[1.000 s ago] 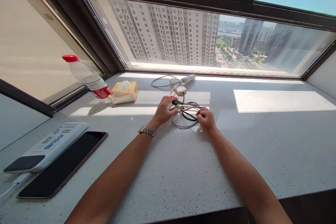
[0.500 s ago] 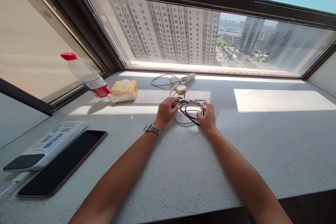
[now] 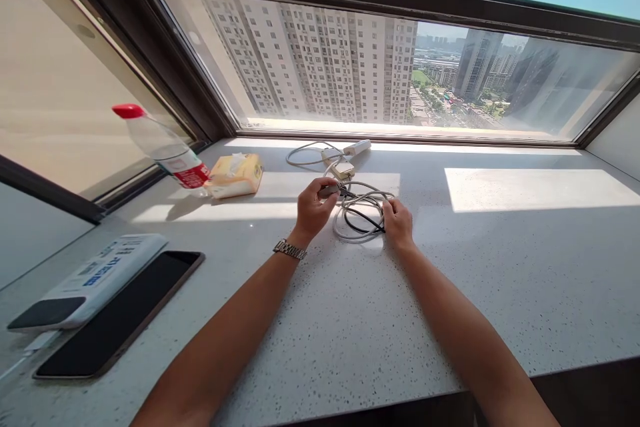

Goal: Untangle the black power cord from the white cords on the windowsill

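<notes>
In the head view, the left hand pinches a dark connector between thumb and fingers — the right hand curls closed on the looped cables, which lie between both hands on the pale counter.

Blue print is running along white power bank, pale marks, possibly lettering, are showing on red bottle label, none is reading clearly.
</notes>
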A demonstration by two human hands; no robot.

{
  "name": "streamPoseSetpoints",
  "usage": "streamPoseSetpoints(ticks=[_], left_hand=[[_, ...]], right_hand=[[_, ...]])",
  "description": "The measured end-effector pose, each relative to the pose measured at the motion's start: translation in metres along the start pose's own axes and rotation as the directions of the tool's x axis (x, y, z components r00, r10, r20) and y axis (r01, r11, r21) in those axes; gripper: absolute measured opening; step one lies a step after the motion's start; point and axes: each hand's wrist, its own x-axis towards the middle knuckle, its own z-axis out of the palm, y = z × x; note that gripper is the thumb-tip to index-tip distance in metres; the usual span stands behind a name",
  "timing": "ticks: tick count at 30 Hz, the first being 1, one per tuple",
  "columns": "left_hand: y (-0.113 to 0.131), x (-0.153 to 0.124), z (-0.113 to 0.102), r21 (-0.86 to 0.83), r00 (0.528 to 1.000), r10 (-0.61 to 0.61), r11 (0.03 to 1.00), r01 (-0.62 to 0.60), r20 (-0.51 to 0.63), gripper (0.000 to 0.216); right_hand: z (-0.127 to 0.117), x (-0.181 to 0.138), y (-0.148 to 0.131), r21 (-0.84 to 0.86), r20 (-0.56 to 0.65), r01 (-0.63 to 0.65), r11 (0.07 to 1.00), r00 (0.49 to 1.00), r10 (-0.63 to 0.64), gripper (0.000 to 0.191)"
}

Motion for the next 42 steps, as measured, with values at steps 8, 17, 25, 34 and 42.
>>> streamPoseSetpoints(ticks=[8,17,25,34,42], left_hand=[[-0.007,-0.003,0.002,0.021,0.994,-0.012,1.000,0.009,0.108,0.029],[-0.012,0.001,0.003,0.081,0.995,-0.072,0.994,0.078,-0.068,0.024],[-0.015,0.012,0.030,-0.023,0.991,-0.137,0.990,0.137,0.010,0.027],[-0.005,0.009,0.021,-0.072,0.831,-0.081,0.987,0.144,0.550,0.042],[-0.013,0.010,-0.002,0.267,0.980,-0.167,0.954,0.134,0.104,0.019]], right_hand=[[-0.002,-0.004,-0.005,0.066,-0.058,-0.018,0.998,0.998,0.022,0.031],[-0.004,-0.006,-0.006,0.089,-0.027,-0.025,0.996,0.999,0.028,0.013],[-0.005,-0.007,-0.007,0.030,-0.034,0.022,0.999,0.999,-0.021,0.018],[-0.002,-0.006,-0.005,0.344,0.033,0.012,0.939,0.999,-0.025,0.024],[-0.001,-0.004,-0.001,0.476,0.154,-0.032,0.879,0.987,-0.047,0.011]])
